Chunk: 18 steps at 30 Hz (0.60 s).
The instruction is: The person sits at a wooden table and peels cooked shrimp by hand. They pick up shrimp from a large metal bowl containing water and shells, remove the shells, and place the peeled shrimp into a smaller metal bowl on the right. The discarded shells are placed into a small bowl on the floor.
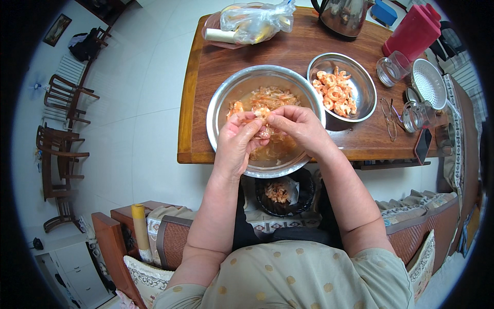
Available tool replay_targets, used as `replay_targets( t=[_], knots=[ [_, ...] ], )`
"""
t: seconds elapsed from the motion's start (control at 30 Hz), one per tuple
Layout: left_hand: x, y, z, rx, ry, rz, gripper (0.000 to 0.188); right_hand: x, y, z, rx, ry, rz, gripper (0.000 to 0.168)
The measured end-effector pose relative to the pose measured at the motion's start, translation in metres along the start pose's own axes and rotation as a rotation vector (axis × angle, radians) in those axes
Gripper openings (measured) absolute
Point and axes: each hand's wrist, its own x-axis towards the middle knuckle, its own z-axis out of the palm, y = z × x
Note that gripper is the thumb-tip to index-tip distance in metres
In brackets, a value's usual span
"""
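Over a large steel basin [220, 101], my left hand [240, 136] and my right hand [299, 124] meet with a shrimp [262, 112] pinched between their fingertips. Cloudy water fills the basin's lower part, with a heap of orange shrimp and shells [272, 96] in it. To the right stands a smaller steel bowl [364, 98] with several peeled shrimp [335, 90] piled inside. The undersides of my fingers partly hide the shrimp I hold. Below the table edge, between my knees, is a black-lined bin [262, 204] with shell scraps [276, 192].
On the wooden table [247, 58] are a plastic bag [262, 23], an electric kettle [343, 17], a red jug [413, 31], glass mugs [418, 116], a white colander [428, 83], eyeglasses [389, 119] and a phone [423, 146] at the edge. A sofa [420, 228] surrounds me.
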Motion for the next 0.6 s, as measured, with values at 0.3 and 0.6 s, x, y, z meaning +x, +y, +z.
replay_targets(
  t=[0.3, 0.6],
  knots=[
    [-0.003, -0.004, 0.021, 1.536, 0.229, 1.024, 0.018, -0.003, -0.010, -0.005, -0.029, 0.083, 0.095, 0.027],
    [-0.003, -0.009, 0.016, 1.001, 0.196, 0.615, 0.016, -0.001, -0.005, -0.002, -0.078, 0.059, -0.058, 0.021]
  ],
)
